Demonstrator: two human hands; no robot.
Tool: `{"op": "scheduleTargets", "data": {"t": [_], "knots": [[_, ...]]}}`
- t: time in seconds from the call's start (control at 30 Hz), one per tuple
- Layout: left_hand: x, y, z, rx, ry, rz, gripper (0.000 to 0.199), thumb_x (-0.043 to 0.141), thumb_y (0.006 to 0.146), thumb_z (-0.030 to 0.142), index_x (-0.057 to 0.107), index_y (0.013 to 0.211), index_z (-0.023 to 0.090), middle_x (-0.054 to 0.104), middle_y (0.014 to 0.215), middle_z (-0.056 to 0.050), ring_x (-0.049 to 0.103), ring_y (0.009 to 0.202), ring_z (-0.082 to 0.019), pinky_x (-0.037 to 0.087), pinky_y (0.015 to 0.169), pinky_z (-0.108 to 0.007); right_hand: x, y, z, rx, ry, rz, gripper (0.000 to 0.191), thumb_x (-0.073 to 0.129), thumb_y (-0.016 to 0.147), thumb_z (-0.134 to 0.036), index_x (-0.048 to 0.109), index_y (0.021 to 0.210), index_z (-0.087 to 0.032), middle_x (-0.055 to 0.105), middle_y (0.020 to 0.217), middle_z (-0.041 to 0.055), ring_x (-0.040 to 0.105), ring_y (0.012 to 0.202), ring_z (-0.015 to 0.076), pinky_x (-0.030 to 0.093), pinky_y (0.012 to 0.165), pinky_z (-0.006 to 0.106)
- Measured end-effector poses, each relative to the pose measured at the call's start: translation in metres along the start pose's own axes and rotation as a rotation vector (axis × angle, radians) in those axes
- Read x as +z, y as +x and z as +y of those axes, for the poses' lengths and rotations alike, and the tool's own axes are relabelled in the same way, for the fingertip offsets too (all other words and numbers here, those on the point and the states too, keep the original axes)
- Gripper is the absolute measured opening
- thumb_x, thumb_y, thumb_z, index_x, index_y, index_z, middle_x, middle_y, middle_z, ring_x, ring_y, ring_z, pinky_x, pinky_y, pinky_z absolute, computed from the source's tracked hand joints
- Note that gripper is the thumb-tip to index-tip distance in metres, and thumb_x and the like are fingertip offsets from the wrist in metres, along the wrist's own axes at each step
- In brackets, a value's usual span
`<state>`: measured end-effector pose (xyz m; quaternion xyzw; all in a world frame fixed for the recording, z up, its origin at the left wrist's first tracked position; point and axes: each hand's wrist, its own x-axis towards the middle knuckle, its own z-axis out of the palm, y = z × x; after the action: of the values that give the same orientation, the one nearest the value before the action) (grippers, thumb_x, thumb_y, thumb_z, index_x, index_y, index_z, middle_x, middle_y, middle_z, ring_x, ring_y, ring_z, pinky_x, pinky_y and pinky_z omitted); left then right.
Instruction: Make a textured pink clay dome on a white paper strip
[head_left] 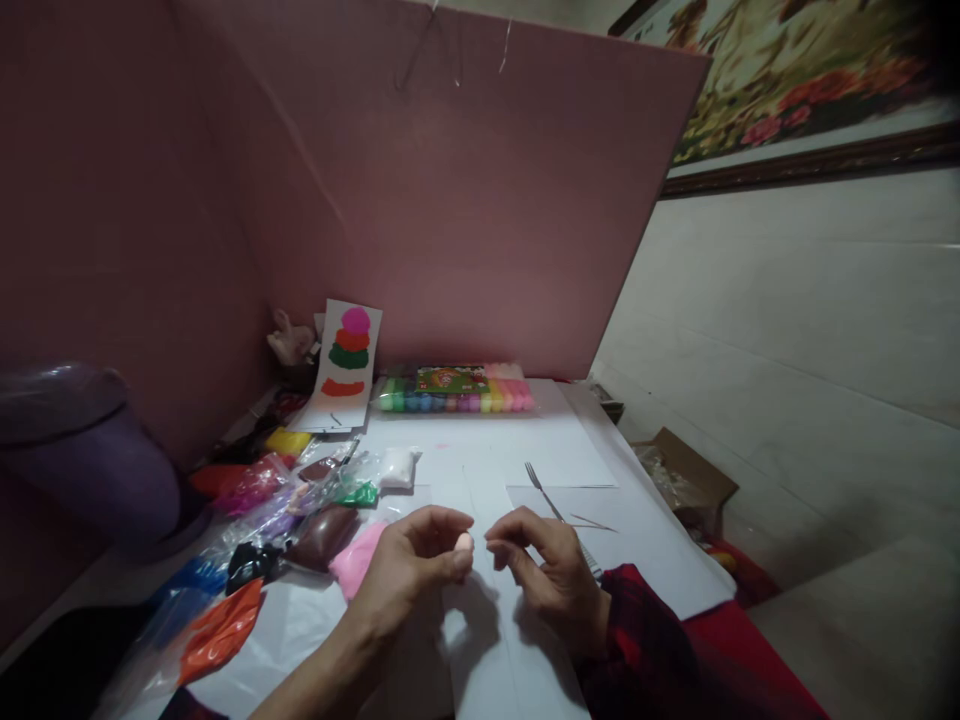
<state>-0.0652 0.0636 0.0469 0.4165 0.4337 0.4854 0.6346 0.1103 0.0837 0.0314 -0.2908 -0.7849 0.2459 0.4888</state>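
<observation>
My left hand (424, 555) is closed in a pinch, thumb towards forefinger. A small pale pink lump of modelling clay (465, 542) shows at its fingertips. Just to the right, my right hand (544, 565) is curled with thumb and fingers close together. Anything between those fingertips is hidden or too small to tell. Both hands hover over white paper (487, 660), fingertips a short gap apart. A bag of pink clay (356, 560) lies partly behind my left hand. A metal fork (541, 485) lies beyond my right hand, its handle partly covered.
Several bags of coloured clay, including an orange one (221, 630) and a white one (397, 467), crowd the left side. A pack of coloured clay (454, 392) and a card with painted shapes (346, 365) are at the back. Thin sticks (592, 523) lie right; a purple container (82, 460) stands left.
</observation>
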Motion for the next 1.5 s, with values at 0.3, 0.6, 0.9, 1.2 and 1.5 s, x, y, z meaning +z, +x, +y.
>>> {"op": "scheduleTargets", "data": {"t": [0.3,0.6,0.9,1.2,1.5], "knots": [[-0.004,-0.003,-0.001,0.394,0.234,0.137,0.021,0.069,0.077,0.029,0.07,0.096,0.02,0.062,0.072,0.0,0.055,0.065,-0.011,0.044,0.061,-0.022,0.002,-0.003,0.0,0.355,0.38,-0.105,0.027,0.044,0.096,-0.037,0.061,0.095,-0.017,0.058,0.064,-0.0008,0.042,0.044,0.0057,0.034,0.042,0.019],[-0.008,-0.002,0.0,0.692,0.467,0.163,0.016,0.061,0.084,0.019,0.069,0.097,0.025,0.061,0.081,0.001,0.056,0.068,-0.009,0.047,0.06,-0.019,0.002,0.001,-0.003,0.511,0.687,-0.104,0.032,0.053,0.09,-0.042,0.064,0.093,-0.013,0.061,0.065,0.0019,0.048,0.044,0.0065,0.04,0.038,0.017],[-0.011,-0.002,-0.001,0.871,0.556,0.123,0.028,0.06,0.084,0.01,0.064,0.106,0.025,0.064,0.088,-0.001,0.061,0.081,-0.012,0.05,0.07,-0.022,0.001,0.005,-0.005,0.723,1.06,-0.144,0.028,0.063,0.084,-0.037,0.068,0.088,-0.01,0.065,0.06,0.0036,0.049,0.037,0.0057,0.038,0.032,0.014],[-0.013,-0.005,0.004,0.987,0.686,0.084,0.033,0.057,0.084,0.005,0.063,0.11,0.024,0.065,0.088,-0.002,0.061,0.08,-0.012,0.05,0.069,-0.021,0.001,0.005,-0.005,0.726,1.085,-0.151,0.027,0.064,0.083,-0.036,0.069,0.089,-0.01,0.065,0.059,0.004,0.05,0.038,0.0063,0.04,0.032,0.014],[-0.009,-0.008,0.005,1.02,0.753,0.014,0.039,0.053,0.086,0.004,0.063,0.115,0.029,0.057,0.086,-0.002,0.058,0.075,-0.011,0.048,0.063,-0.02,0.002,0.005,-0.007,0.677,1.075,-0.14,0.027,0.067,0.082,-0.037,0.071,0.083,-0.01,0.062,0.06,0.0024,0.048,0.04,0.0052,0.04,0.035,0.015]]}}
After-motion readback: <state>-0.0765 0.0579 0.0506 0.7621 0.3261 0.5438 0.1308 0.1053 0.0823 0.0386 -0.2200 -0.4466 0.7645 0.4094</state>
